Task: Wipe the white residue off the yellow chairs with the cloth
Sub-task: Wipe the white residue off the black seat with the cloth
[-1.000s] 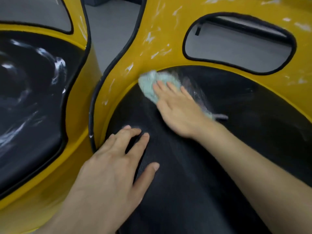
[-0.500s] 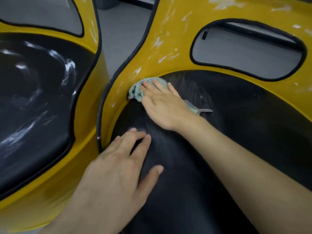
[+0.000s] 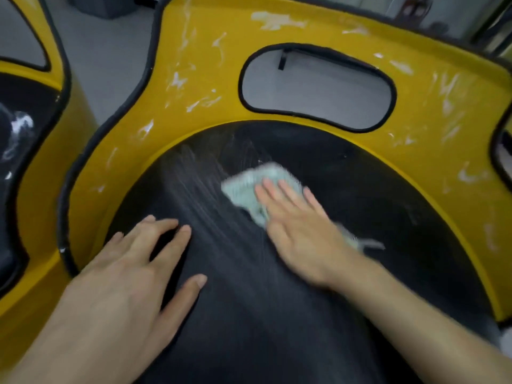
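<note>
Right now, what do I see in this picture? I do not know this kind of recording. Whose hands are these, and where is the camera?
The camera sits on a person's head and looks down at their own hands. The right hand presses a pale green cloth flat on the black seat of a yellow chair. The left hand rests open on the seat and holds nothing. White residue marks the yellow back. A second yellow chair stands at the left.

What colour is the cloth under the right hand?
Pale mint green; the cloth shows best in the head view.
</note>
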